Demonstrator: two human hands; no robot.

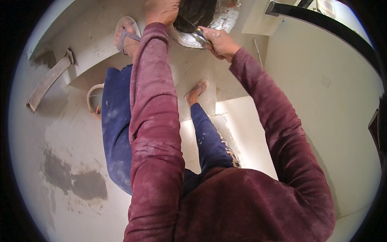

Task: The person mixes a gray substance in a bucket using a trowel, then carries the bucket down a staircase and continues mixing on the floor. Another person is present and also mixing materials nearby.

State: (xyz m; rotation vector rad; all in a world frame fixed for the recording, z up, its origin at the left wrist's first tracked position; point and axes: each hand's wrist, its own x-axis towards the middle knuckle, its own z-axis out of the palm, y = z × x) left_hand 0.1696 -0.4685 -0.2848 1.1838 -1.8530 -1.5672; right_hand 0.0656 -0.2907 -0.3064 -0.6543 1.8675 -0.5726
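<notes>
Currently, a slim hand tool with a black-and-yellow handle and a dark blade [200,32] is gripped by the right hand [219,42], whose fingers are closed around the handle. The tool is held in the far middle of the scene, its blade directed left across a round, silver-walled container [226,22] with a dark inside. The left hand [162,12] is held curled just left of that container and is partly cut off by the far edge of the view — whether anything is pinched by it cannot be told. The 2 arms are covered by dusty maroon knitted sleeves [155,121]. Dusty navy-blue trousers [117,133] are worn, and 2 feet in grey-strapped sandals [130,36] are planted apart. On the left, a weathered strip of wood [48,82] is seen — nearer the leg, a tan ring [89,101] is partly hidden by the trousers. At the far right, a black bar [322,25] is seen.
</notes>
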